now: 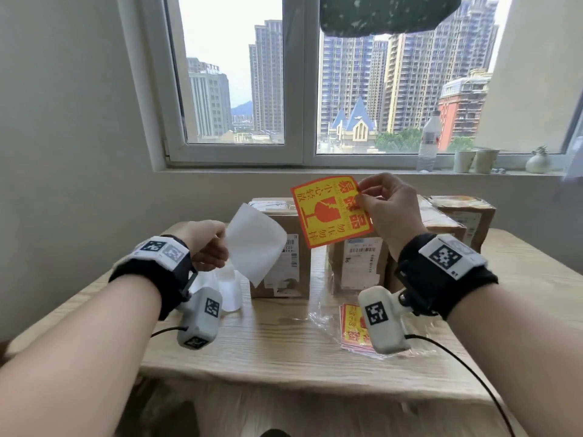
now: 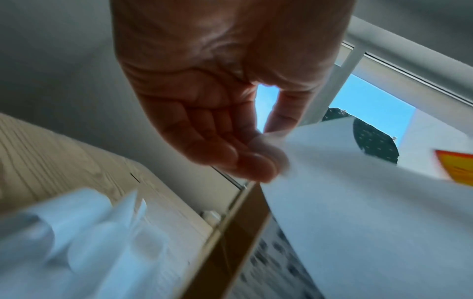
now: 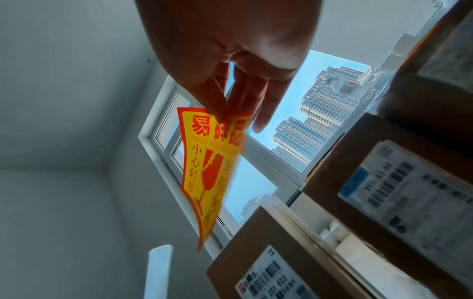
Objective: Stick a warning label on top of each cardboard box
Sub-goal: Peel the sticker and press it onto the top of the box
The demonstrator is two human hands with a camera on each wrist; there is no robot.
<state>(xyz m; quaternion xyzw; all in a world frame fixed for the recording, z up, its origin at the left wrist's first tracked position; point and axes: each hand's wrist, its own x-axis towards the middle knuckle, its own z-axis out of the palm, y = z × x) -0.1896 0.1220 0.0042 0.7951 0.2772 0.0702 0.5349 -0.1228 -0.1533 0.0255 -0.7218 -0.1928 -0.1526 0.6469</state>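
My right hand pinches the top edge of a yellow and red warning label and holds it in the air above the cardboard boxes; the same label hangs from my fingertips in the right wrist view. My left hand pinches a white backing sheet, also seen as a backing sheet close to the left wrist camera, held apart to the left of the label. Below stand the left cardboard box, the middle cardboard box and a further cardboard box at the back right.
A clear bag of more labels lies on the wooden table under my right wrist. Loose white backing sheets lie left of the boxes. A water bottle, cups and a small vase stand on the windowsill.
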